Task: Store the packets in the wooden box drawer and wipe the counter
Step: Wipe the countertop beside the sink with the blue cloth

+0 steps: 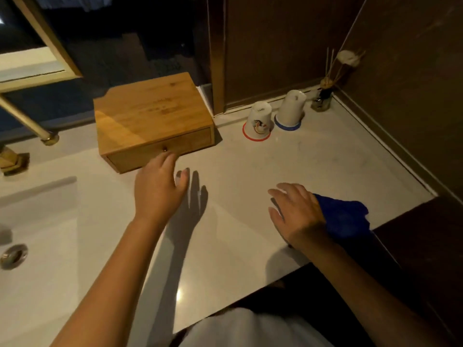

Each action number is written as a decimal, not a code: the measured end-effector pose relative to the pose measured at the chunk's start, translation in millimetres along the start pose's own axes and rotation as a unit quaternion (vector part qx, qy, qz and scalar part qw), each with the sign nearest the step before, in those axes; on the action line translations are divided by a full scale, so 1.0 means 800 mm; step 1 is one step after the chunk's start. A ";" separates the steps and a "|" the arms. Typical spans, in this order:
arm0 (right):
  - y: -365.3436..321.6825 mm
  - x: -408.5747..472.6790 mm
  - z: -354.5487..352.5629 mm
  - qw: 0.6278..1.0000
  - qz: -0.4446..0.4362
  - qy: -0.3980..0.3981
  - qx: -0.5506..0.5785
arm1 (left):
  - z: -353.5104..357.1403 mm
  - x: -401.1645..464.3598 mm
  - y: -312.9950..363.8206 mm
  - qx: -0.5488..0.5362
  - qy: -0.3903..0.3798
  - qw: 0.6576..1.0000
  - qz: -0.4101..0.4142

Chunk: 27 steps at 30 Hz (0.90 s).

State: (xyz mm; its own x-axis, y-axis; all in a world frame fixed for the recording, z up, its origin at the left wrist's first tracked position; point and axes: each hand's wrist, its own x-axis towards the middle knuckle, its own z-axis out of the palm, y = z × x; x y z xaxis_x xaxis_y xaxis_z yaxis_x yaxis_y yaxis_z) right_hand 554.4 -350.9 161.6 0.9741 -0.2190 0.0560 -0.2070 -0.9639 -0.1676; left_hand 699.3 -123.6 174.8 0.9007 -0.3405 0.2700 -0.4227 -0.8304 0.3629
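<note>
Here, going from the left, one white sink basin (37, 221) is sunk into the pale table (313, 159), with one round metal drain (13, 256) at its bottom. Behind the basin stands one brass-coloured tap (27, 121), its pipe slanting up to the left.

Next comes one wooden box (150, 113), lying flat on the table near the back edge. It has one drawer (162, 152) in the front, and this drawer is pushed in. One small round knob (164, 149) sits in the middle of the drawer front. No packet can be seen on the table; whether any is inside the box, I cannot tell.

The left hand (156, 189) hovers just in front of the drawer, its fingertips right beside the knob. Its grip is wide and relaxed, and it holds nothing. Its shadow falls on the table to the right.

The right hand (295, 214) lies palm down near the front edge of the table, with the fingers spread and straight. It rests on the near edge of one blue cloth (348, 216), which is bunched on the table at its right side.

At the back right stand two cups upside down: one cup with a red rim (258, 120) and one cup with a blue rim (290, 108), close together. In the corner is one reed diffuser (323, 98) with thin sticks.
</note>
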 end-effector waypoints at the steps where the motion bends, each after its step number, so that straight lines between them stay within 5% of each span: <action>1: 0.017 -0.011 0.003 1.000 -0.002 -0.003 -0.009 | 0.012 -0.025 0.017 -0.004 -0.014 1.000 -0.004; 11: 0.175 -0.051 0.004 0.988 -0.127 -0.083 -0.010 | 0.123 -0.184 0.139 0.077 -0.186 0.976 -0.078; 19: 0.246 -0.005 -0.004 0.890 -0.344 -0.286 -0.092 | 0.132 -0.193 0.149 0.105 -0.187 0.971 -0.106; 27: 0.219 -0.012 0.016 0.965 -0.208 -0.158 -0.027 | 0.135 -0.193 0.149 0.116 -0.188 0.969 -0.114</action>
State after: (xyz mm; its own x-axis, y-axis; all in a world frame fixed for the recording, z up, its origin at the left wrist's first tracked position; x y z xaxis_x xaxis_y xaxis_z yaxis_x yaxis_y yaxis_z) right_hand 510.2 -515.5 118.7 0.9510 0.2376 -0.1977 0.2117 -0.9667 -0.1436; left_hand 520.7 -217.6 80.1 0.9595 -0.2365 -0.1533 -0.2132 -0.9648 0.1537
